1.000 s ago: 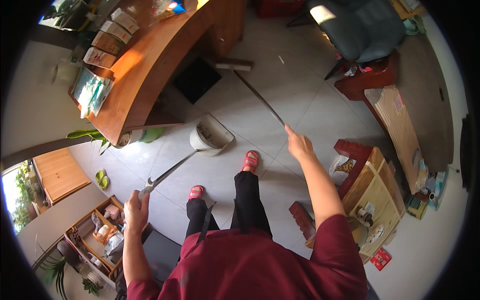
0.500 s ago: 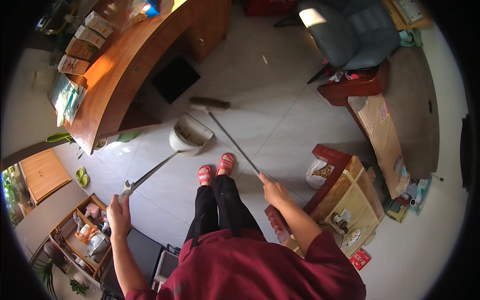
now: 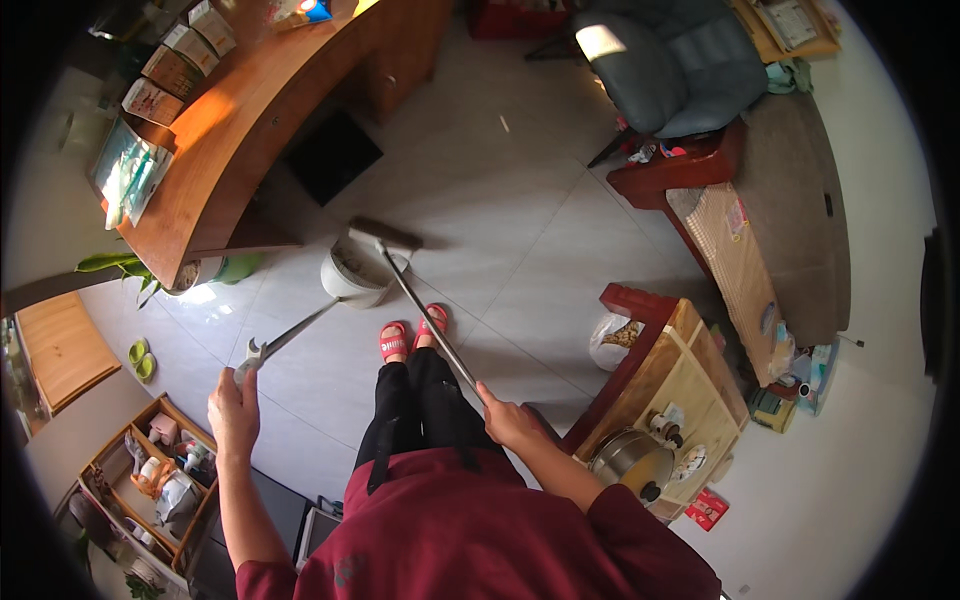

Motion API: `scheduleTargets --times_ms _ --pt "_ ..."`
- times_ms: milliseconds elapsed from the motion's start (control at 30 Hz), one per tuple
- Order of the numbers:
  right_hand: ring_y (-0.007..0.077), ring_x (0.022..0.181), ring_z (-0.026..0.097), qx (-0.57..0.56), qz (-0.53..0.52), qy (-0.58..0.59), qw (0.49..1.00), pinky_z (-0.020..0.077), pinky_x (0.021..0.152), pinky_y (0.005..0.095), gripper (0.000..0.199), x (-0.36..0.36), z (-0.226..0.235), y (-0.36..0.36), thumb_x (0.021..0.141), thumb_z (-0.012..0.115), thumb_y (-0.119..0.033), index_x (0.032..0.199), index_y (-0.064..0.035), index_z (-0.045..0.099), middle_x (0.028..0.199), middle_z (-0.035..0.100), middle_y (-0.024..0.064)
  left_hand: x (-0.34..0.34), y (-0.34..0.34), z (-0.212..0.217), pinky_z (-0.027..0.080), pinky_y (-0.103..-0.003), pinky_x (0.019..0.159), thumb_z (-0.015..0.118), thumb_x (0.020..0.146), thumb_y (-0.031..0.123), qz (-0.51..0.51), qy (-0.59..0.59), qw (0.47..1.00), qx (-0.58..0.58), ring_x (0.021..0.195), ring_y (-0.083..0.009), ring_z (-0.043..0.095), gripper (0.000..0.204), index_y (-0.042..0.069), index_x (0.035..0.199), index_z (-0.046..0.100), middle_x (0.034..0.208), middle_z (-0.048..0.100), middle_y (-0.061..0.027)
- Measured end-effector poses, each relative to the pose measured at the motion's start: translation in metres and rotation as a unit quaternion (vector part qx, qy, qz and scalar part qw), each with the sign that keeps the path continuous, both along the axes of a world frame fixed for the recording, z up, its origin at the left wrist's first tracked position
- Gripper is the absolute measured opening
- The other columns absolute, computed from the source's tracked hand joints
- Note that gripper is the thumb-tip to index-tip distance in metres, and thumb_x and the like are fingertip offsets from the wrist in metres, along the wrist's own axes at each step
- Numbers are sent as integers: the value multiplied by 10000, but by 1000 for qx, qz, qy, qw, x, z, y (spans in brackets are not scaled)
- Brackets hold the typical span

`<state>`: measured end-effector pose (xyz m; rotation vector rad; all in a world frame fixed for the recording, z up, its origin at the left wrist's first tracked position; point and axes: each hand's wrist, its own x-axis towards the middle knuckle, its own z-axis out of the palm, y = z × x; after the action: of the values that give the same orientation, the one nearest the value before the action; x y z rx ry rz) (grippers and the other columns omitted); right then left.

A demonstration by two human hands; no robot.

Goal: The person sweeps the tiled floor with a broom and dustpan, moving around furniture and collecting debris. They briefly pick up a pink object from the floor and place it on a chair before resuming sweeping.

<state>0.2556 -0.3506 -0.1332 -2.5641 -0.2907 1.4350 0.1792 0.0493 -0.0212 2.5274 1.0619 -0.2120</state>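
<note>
My left hand (image 3: 235, 412) is closed round the top of a long grey dustpan handle. At its far end the white dustpan (image 3: 374, 297) rests on the tiled floor, with some debris inside that I cannot make out. My right hand (image 3: 508, 418) grips the long metal pole of a broom (image 3: 385, 236). The broom's brush head lies at the dustpan's far edge, partly over its opening. Just in front of the pan and pole are my feet in red slippers (image 3: 393, 343).
A curved wooden desk (image 3: 225, 170) stands at far left, with a black flat panel (image 3: 333, 157) on the floor beside it. A wooden table (image 3: 690, 390) bearing a lidded pot (image 3: 632, 462) is close on the right. Farther off is a dark office chair (image 3: 680, 75).
The broom head has come nearer and left, from beyond the dustpan onto its far edge. My right hand has moved left and lower with the pole. The view has shifted slightly.
</note>
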Motion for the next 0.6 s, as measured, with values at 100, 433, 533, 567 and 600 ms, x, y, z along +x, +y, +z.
scheduleTargets --times_ms 100,433,533,567,600 --pt "153 423 497 68 -171 123 975 427 389 311 478 11 26 -10 872 460 -152 1328 -271 380 632 555 120 -5 2 4 393 -447 513 555 855 268 19 -16 1000 -7 549 -407 505 319 -9 736 453 566 510 -203" --pt "89 460 487 123 -181 -214 952 412 419 259 469 67 3 -86 875 465 -102 1321 -238 408 624 556 39 33 -2 22 320 -377 434 555 865 217 32 -15 999 -26 428 -281 363 263 -15 783 461 495 410 -160" --pt "89 420 449 78 -237 -223 942 382 386 261 482 144 -60 -120 877 456 -94 1335 -227 384 573 497 13 57 -7 9 271 -327 407 549 868 184 48 -10 999 -14 412 -168 319 220 -8 799 466 465 367 -92" --pt "184 571 537 57 -244 -224 942 438 516 310 489 180 -74 -131 878 456 -96 1340 -223 363 724 568 80 65 -10 3 249 -304 401 548 870 175 74 -7 996 -45 418 -128 308 204 -7 811 478 464 354 -60" --pt "205 585 557 41 -282 -197 938 457 531 322 489 220 -79 -121 882 451 -99 1345 -221 350 744 584 96 70 -13 0 228 -281 395 546 871 167 103 0 992 -74 424 -87 296 189 -6 823 490 463 341 -28"
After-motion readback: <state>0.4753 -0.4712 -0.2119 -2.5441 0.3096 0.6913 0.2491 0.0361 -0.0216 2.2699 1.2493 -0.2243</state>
